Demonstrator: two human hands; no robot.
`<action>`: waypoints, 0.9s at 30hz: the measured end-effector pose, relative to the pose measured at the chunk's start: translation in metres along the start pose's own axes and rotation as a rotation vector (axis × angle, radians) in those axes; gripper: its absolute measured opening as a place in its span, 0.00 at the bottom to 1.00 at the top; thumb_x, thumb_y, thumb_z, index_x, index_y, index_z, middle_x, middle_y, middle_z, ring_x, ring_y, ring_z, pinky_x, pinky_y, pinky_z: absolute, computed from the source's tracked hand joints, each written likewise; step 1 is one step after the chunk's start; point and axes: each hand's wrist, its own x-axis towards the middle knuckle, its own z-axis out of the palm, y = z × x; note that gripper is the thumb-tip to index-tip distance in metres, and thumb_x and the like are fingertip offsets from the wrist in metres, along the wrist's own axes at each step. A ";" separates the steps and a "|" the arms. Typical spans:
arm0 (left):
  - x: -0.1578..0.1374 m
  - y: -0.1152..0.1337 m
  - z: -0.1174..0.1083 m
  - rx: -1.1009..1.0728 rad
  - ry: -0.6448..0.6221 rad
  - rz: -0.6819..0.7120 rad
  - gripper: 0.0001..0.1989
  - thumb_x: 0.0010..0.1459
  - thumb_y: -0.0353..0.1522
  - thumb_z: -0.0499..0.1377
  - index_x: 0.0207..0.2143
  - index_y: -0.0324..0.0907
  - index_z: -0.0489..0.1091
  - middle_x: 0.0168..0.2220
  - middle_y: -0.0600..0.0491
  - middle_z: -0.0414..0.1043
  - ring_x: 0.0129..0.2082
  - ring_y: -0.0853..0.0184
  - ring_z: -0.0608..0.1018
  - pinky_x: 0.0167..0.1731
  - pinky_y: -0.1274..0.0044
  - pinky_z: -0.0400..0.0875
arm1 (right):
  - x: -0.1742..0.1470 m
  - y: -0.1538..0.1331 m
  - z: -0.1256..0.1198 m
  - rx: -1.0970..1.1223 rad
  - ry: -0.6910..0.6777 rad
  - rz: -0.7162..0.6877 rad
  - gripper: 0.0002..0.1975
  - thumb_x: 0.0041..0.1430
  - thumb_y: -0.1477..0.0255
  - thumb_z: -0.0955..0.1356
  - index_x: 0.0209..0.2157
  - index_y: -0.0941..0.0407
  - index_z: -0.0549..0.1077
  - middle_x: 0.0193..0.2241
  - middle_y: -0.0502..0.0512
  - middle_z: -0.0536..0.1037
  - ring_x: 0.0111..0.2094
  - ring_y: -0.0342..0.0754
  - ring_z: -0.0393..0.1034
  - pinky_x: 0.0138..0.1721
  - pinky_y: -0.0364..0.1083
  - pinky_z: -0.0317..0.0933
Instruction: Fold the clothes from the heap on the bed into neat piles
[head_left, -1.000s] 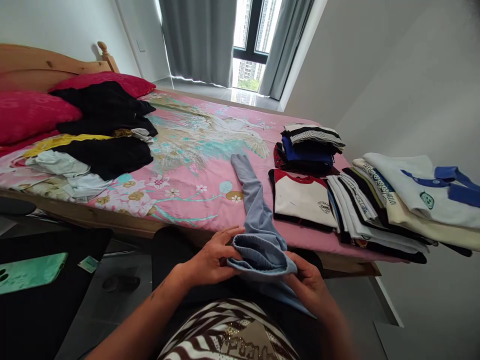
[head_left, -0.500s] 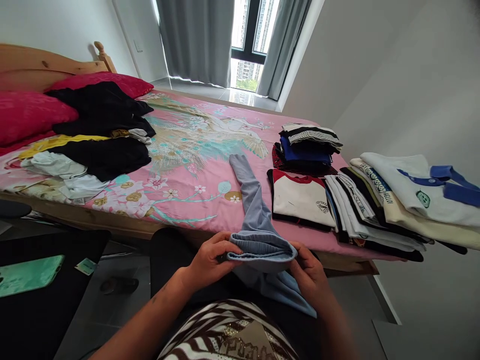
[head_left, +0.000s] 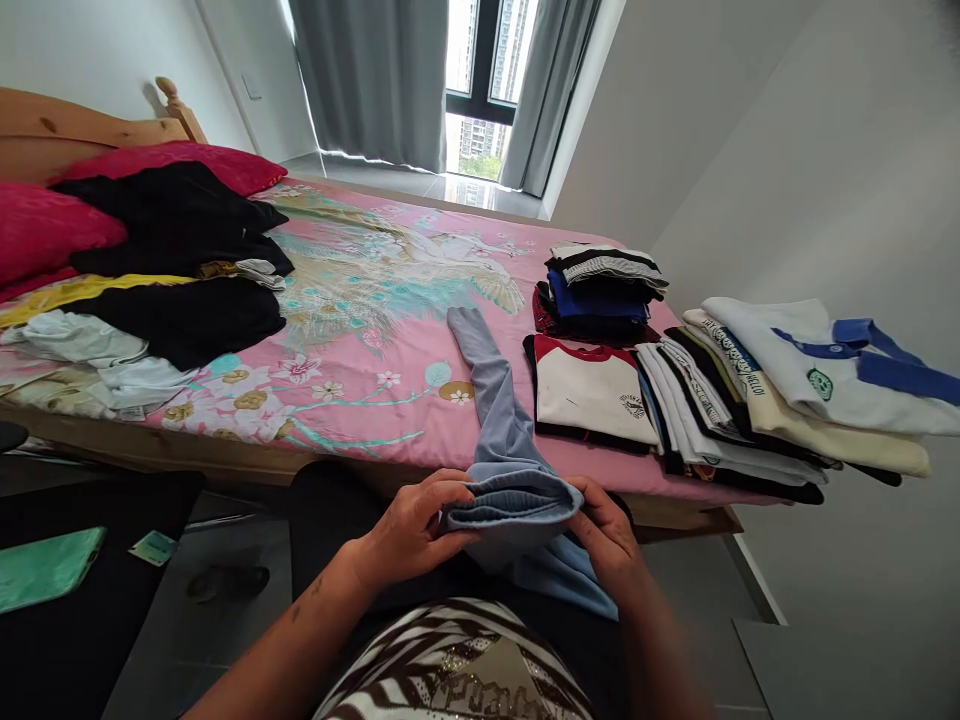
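A pair of light blue pants [head_left: 501,420] is stretched between my hands at its ribbed elastic waistband, which gapes slightly. My left hand [head_left: 416,525] pinches one end of the waistband, thumb below and fingers above. At the opposite end, my right hand [head_left: 606,535] grips the band's corner. One leg of the pants runs forward over the pink bedsheet [head_left: 360,340]; the other hangs down toward my lap, partly hidden under the waistband and my right hand.
Folded shirts [head_left: 592,395] and a folded stack [head_left: 604,285] lie right of the pants. Farther right, more folded clothes [head_left: 757,400] lean in a row. Loose dark clothes [head_left: 187,310] lie at left by red pillows [head_left: 52,235]. A green phone [head_left: 49,570] rests on a black surface, lower left.
The view has shifted slightly, so the scene sits farther left. Both hands still hold the waistband, now tilted a little so its opening shows differently.
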 end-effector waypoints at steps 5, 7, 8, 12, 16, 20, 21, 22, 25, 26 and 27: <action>-0.004 -0.004 -0.001 -0.025 0.011 0.025 0.23 0.49 0.28 0.63 0.45 0.45 0.58 0.48 0.46 0.69 0.48 0.63 0.74 0.42 0.72 0.73 | -0.002 0.001 0.001 0.015 0.030 -0.006 0.14 0.57 0.61 0.65 0.41 0.54 0.72 0.30 0.52 0.70 0.33 0.47 0.62 0.38 0.44 0.60; -0.005 -0.004 -0.001 -0.037 -0.002 0.016 0.22 0.49 0.28 0.63 0.44 0.46 0.57 0.49 0.46 0.68 0.47 0.63 0.74 0.41 0.73 0.73 | -0.003 0.000 0.000 0.013 0.010 0.006 0.14 0.57 0.61 0.66 0.41 0.54 0.72 0.31 0.52 0.70 0.34 0.47 0.63 0.39 0.45 0.60; -0.006 -0.005 -0.002 -0.038 -0.012 0.005 0.21 0.49 0.29 0.64 0.43 0.46 0.57 0.49 0.46 0.68 0.46 0.63 0.74 0.40 0.73 0.73 | -0.003 0.000 -0.001 0.010 -0.003 0.013 0.14 0.57 0.62 0.66 0.42 0.54 0.72 0.31 0.52 0.70 0.35 0.47 0.63 0.40 0.45 0.59; -0.006 -0.006 -0.003 -0.024 -0.055 -0.050 0.18 0.48 0.31 0.65 0.40 0.44 0.61 0.49 0.46 0.68 0.44 0.64 0.75 0.39 0.75 0.73 | -0.004 -0.002 -0.003 0.000 -0.027 0.028 0.14 0.58 0.61 0.65 0.42 0.54 0.71 0.32 0.53 0.70 0.36 0.48 0.63 0.39 0.45 0.59; -0.003 -0.003 -0.007 0.025 -0.122 -0.044 0.11 0.49 0.32 0.64 0.35 0.41 0.66 0.48 0.45 0.68 0.48 0.63 0.73 0.42 0.75 0.71 | -0.004 -0.002 -0.002 0.007 -0.041 0.016 0.13 0.58 0.62 0.65 0.41 0.54 0.71 0.31 0.52 0.69 0.34 0.47 0.62 0.38 0.45 0.59; 0.002 0.005 -0.010 0.055 -0.180 -0.035 0.08 0.50 0.33 0.63 0.34 0.41 0.69 0.51 0.44 0.65 0.46 0.63 0.73 0.44 0.75 0.70 | -0.005 0.000 0.003 0.020 0.018 0.017 0.14 0.57 0.60 0.65 0.39 0.54 0.72 0.29 0.51 0.69 0.31 0.46 0.61 0.34 0.43 0.58; 0.003 0.007 -0.011 0.054 -0.187 -0.033 0.08 0.51 0.32 0.63 0.34 0.41 0.69 0.51 0.44 0.65 0.45 0.64 0.73 0.43 0.75 0.70 | -0.005 0.001 0.004 0.024 0.039 0.015 0.14 0.56 0.60 0.66 0.39 0.54 0.72 0.29 0.51 0.69 0.31 0.46 0.61 0.34 0.43 0.58; 0.004 0.009 -0.011 0.050 -0.187 -0.027 0.07 0.51 0.31 0.62 0.33 0.40 0.69 0.49 0.45 0.65 0.45 0.64 0.73 0.42 0.76 0.70 | -0.005 0.002 0.005 0.027 0.054 0.012 0.15 0.56 0.59 0.66 0.39 0.55 0.72 0.29 0.52 0.70 0.31 0.46 0.62 0.34 0.43 0.59; 0.004 0.011 -0.009 0.038 -0.142 0.010 0.05 0.51 0.29 0.61 0.31 0.40 0.68 0.43 0.46 0.68 0.40 0.67 0.74 0.37 0.78 0.70 | -0.004 0.004 0.004 0.025 0.058 0.011 0.16 0.55 0.58 0.66 0.39 0.55 0.72 0.29 0.52 0.71 0.32 0.47 0.63 0.35 0.44 0.60; 0.003 0.011 -0.008 0.035 -0.115 0.033 0.05 0.50 0.28 0.61 0.31 0.40 0.68 0.41 0.47 0.68 0.38 0.68 0.74 0.35 0.79 0.69 | -0.004 0.004 0.002 0.014 0.052 0.011 0.16 0.55 0.59 0.66 0.40 0.55 0.72 0.30 0.53 0.72 0.33 0.47 0.64 0.36 0.44 0.61; 0.002 0.010 -0.006 0.032 -0.084 0.058 0.06 0.50 0.27 0.61 0.31 0.41 0.67 0.39 0.47 0.69 0.36 0.69 0.74 0.34 0.80 0.69 | -0.003 0.004 0.000 -0.004 0.039 0.012 0.16 0.56 0.59 0.66 0.41 0.55 0.72 0.32 0.53 0.73 0.34 0.48 0.65 0.38 0.45 0.61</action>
